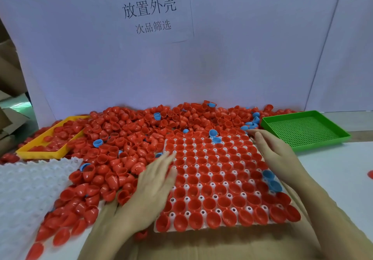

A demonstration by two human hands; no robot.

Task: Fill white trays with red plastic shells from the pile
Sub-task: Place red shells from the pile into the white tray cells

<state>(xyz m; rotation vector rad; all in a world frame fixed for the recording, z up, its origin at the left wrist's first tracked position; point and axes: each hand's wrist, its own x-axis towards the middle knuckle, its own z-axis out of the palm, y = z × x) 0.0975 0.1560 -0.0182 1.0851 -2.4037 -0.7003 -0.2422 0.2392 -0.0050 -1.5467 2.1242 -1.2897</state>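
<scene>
The fingers [168, 157] of the left hand [153, 181] are straight and spread out flat, and they hold nothing. They lie over the left edge of the white tray [201, 228], where the tray meets the loose red shells. The left hand looks blurry. Its arm comes up from the bottom of the view.

The right hand [276, 155] is flat too, with fingers stretched out and grasping nothing. Its fingertips touch the far right corner of the tray. Its arm runs along the right side of the tray.

The tray sits on the bench in the middle. Almost every cup in it has a red shell, and a few blue shells [271, 180] sit on it too.

The pile of red shells [129, 134] lies behind and to the left of the tray. A yellow tray [40, 155] is at the far left, a green tray [306, 132] at the right, and a bare white tray [26, 187] at the near left
</scene>
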